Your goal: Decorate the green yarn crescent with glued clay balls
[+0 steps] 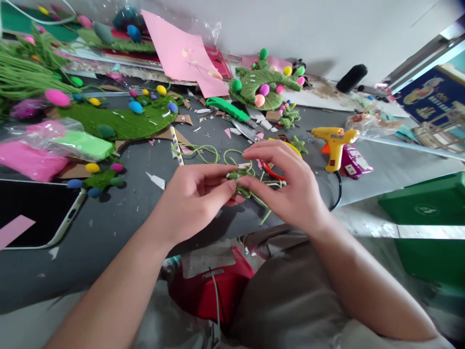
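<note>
My left hand [198,198] pinches a small green yarn-wrapped piece [242,180] just above the front part of the table. From the other side, my right hand [290,186] has its thumb against the same piece, its fingers curved over the top. Much of the piece is hidden by the fingers. Loose green yarn [203,152] trails from around it across the table, and a strand hangs below. Red-handled scissors [271,170] lie partly hidden behind my right hand. Beyond the hands rests a green utility knife [228,109].
A yellow glue gun [334,143] stands at right, its black cord [338,194] running off the edge. Left are a phone [36,208], clay packets [32,157] and a green yarn-covered shape [123,118]. A yarn wreath [259,87] with coloured balls and pink paper [185,53] lie at the back.
</note>
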{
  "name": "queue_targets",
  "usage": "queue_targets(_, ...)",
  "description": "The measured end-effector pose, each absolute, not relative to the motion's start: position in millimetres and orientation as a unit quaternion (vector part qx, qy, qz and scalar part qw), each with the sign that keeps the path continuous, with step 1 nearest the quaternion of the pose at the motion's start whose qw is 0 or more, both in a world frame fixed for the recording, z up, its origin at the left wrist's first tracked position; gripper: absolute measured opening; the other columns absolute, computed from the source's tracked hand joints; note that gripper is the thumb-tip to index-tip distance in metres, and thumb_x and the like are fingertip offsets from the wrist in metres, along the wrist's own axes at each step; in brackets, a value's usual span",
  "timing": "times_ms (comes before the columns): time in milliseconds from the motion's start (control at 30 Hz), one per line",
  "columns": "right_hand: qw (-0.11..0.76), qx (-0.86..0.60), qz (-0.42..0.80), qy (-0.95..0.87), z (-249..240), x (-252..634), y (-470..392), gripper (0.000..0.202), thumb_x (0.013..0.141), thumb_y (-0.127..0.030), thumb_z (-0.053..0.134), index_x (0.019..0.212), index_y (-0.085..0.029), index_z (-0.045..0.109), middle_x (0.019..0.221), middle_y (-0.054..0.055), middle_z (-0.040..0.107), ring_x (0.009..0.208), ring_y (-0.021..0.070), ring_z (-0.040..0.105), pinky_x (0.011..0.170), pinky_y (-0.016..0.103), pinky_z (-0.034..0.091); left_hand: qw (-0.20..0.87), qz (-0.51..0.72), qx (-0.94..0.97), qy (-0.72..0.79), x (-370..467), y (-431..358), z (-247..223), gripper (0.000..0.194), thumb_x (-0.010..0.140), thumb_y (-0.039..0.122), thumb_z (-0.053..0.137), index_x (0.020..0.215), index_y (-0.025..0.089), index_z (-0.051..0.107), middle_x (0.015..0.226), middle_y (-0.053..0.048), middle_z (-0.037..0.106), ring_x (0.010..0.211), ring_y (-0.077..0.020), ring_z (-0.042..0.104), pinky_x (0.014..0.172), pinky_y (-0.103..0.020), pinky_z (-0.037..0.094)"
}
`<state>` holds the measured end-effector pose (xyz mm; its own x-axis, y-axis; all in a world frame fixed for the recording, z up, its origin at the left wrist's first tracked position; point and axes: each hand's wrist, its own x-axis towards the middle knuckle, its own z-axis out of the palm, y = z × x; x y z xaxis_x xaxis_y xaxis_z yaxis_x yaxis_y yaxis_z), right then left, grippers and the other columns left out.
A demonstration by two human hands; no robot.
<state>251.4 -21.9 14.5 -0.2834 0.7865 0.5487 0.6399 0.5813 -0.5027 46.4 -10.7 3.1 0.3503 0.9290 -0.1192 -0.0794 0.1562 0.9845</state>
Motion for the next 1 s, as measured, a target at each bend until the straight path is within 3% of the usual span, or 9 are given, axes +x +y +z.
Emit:
queue_targets(367,0.419,-0.460,0.084,-0.778,16.6,245.4,-23.5,0.012,0.102,-0.029,0.069,0.112,-0.025,0.073,0.114,0.008,0.078,0.114,0.0249,0.072,0.104,0.044,0.056,0.650,0.390,0.516,0.398,47.2,-9.4,3.8,0.015,0.086,0.028,0.085,0.101,0.024,0.087,0.081,-0.001,0.084,0.071,-0.0205,0.082,0.069,-0.027,0.069)
queue_targets(800,0.421,-0.458,0.088,-0.778,12.8,244.5,-21.2,0.010,0.100,-0.028,0.071,0.109,-0.025,0.073,0.113,0.007,0.078,0.112,0.0256,0.071,0.101,0.044,0.056,0.662,0.376,0.517,0.393,44.7,-9.8,3.4,0.015,0.087,0.026,0.085,0.102,0.024,0.087,0.084,0.001,0.085,0.074,-0.0176,0.082,0.071,-0.023,0.068)
queue_targets(933,0.451,-0.494,0.104,-0.736,15.8,247.0,-20.7,0.005,0.102,-0.027,0.068,0.102,-0.024,0.072,0.102,0.004,0.076,0.095,0.0196,0.070,0.086,0.036,0.057,0.659,0.379,0.506,0.407,46.0,-9.3,2.9,0.018,0.085,0.027,0.087,0.102,0.022,0.086,0.078,0.000,0.083,0.071,-0.0194,0.082,0.067,-0.023,0.068)
queue_targets(1000,0.456,-0.518,0.125,-0.713,17.7,250.6,-20.7,0.014,0.106,-0.031,0.062,0.098,-0.023,0.069,0.090,0.002,0.071,0.081,0.0159,0.065,0.076,0.032,0.054,0.662,0.383,0.498,0.409,46.6,-8.8,2.7,0.019,0.084,0.026,0.087,0.102,0.021,0.085,0.078,0.000,0.083,0.072,-0.0199,0.082,0.067,-0.023,0.068)
